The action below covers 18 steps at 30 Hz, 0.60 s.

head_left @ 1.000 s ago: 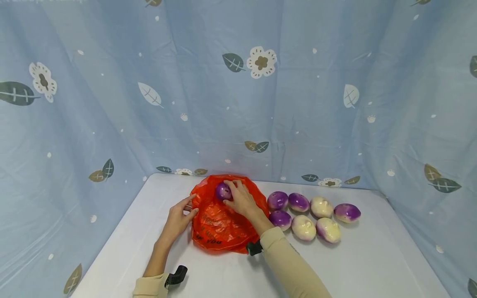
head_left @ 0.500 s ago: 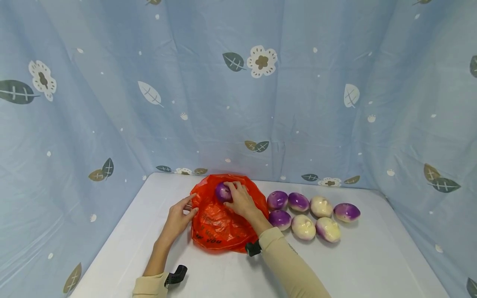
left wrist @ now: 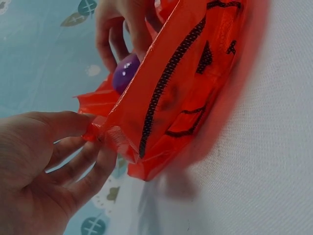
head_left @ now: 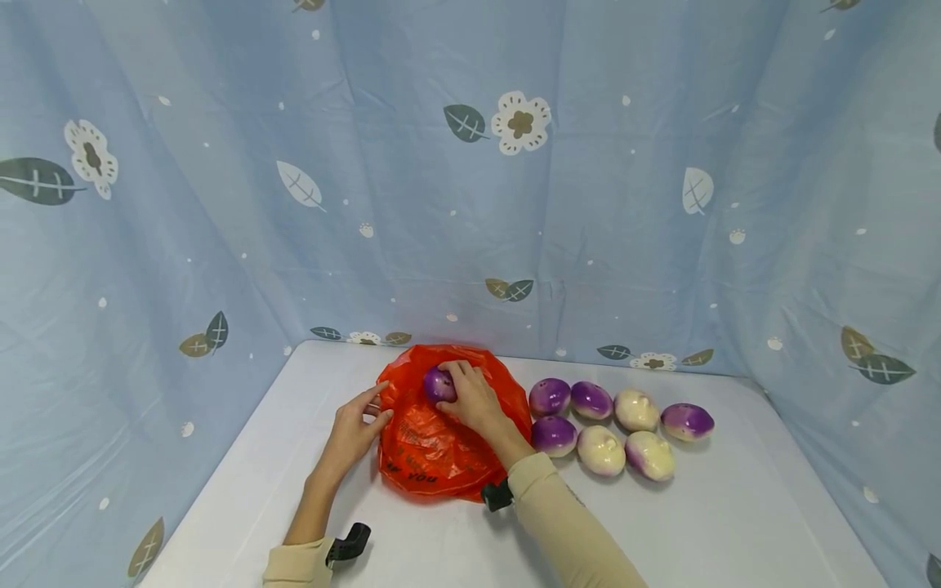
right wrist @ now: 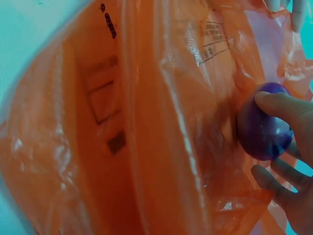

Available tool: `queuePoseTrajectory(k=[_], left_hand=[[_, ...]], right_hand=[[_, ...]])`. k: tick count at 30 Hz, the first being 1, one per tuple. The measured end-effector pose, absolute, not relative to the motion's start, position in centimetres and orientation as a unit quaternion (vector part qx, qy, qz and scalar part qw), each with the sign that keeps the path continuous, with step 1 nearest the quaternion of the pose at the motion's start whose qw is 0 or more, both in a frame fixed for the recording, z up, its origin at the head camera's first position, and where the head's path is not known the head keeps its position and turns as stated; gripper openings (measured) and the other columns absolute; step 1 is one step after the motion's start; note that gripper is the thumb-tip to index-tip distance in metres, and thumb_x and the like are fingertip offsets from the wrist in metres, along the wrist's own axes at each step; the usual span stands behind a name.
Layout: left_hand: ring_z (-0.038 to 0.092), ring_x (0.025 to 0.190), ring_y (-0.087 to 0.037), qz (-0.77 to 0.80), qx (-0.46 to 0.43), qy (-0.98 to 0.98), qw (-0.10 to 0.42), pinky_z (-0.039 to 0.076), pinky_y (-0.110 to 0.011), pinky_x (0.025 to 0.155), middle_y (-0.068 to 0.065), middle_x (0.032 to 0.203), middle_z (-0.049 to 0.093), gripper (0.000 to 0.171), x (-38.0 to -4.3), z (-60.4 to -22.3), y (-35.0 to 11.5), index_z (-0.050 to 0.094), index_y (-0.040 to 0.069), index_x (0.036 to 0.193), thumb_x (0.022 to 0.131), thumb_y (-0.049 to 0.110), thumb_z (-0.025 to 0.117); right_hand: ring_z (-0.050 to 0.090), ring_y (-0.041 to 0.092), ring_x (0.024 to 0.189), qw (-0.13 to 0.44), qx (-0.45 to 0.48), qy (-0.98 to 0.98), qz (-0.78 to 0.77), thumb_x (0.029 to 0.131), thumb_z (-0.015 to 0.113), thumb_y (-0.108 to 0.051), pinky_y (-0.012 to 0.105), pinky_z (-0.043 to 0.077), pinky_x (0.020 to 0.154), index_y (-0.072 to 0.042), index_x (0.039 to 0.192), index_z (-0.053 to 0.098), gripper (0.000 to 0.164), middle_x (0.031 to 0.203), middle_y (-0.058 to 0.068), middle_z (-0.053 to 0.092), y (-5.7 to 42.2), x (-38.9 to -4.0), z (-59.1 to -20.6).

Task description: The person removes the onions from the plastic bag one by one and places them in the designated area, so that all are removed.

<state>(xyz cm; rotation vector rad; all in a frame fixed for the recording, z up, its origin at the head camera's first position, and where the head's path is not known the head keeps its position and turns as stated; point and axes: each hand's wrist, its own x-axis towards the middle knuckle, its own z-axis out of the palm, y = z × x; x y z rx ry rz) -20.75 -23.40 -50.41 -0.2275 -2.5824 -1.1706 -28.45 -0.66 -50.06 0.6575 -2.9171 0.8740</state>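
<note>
A red plastic bag (head_left: pixel 441 457) with black print lies spread on the white table, its mouth open. My left hand (head_left: pixel 351 433) pinches the bag's left rim between thumb and fingers, as the left wrist view shows at the rim's edge (left wrist: pixel 100 128). A purple turnip (head_left: pixel 437 386) is in the grip of my right hand (head_left: pixel 474 400), within the bag's mouth near the far side. The right wrist view shows thumb and fingers around that turnip (right wrist: pixel 261 129), with the bag's film behind it. Part of the turnip is hidden by my fingers.
Right of the bag sit several more turnips, purple and cream, in two loose rows; one purple turnip (head_left: pixel 555 435) lies close to the bag's edge. A blue patterned curtain (head_left: pixel 412 204) encloses the table's back and sides. The white tabletop (head_left: pixel 742 506) extends right.
My right hand has lowered the turnip slightly towards me and to the left inside the bag's mouth. My left hand stays at the rim.
</note>
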Motion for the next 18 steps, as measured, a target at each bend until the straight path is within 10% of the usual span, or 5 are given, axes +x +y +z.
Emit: queuePoseTrajectory(k=[18], left_hand=[[0.068,0.083,-0.023,-0.405,-0.073,-0.899,0.149,0.057,-0.022,0.070,-0.011,0.096,0.070,0.052,-20.81,-50.62,-23.20,0.059,0.005,0.134,0.085,0.004,0.074]], right_hand=[[0.050,0.028,0.128,0.017,0.207,-0.932,0.298,0.081,0.080,-0.030,0.057,0.049,0.099,-0.029,0.140,0.045,0.069,0.140,0.004,0.049,-0.01,-27.66,-50.14]])
